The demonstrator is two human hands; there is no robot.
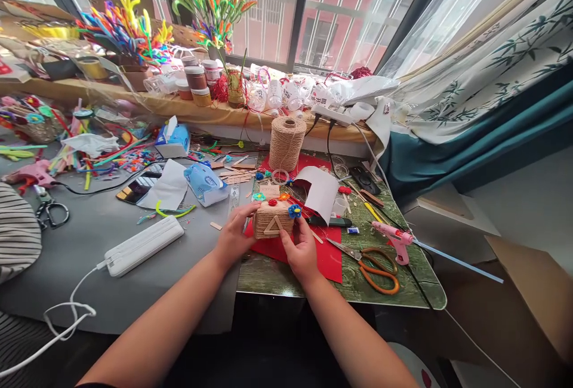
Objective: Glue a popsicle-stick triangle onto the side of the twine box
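A small box wrapped in jute twine [272, 218] stands on a red felt sheet [329, 253]. It has a wooden stick triangle on its front and small red, orange and blue flowers on top. My left hand [233, 234] grips its left side with the fingers curled round it. My right hand [301, 249] holds its right side, with the thumb on the front near the triangle. A blue flower [294, 211] sits at the box's top right corner, just above my right fingers.
A jute twine spool [286, 142] stands behind the box. Orange-handled scissors [371, 264] and a pink glue gun [394, 239] lie right on the green mat [403, 283]. A white power strip [144, 245], tissue packs, a phone and pipe cleaners clutter the grey table at left.
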